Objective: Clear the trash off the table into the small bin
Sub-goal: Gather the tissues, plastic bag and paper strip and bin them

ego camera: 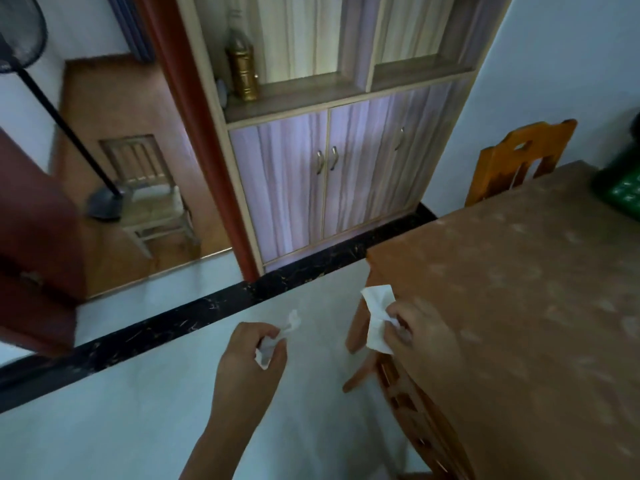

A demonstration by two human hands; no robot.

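Tissues (375, 320), seemingly two: left hand (251, 356) grips one, right hand (420, 337) another.

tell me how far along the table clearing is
Done: two pieces are lifted off the table. In hand: the left hand grips a crumpled tissue, the right hand pinches a flatter white tissue at the table's corner. Left: dropping both in the bin, which I cannot identify here.
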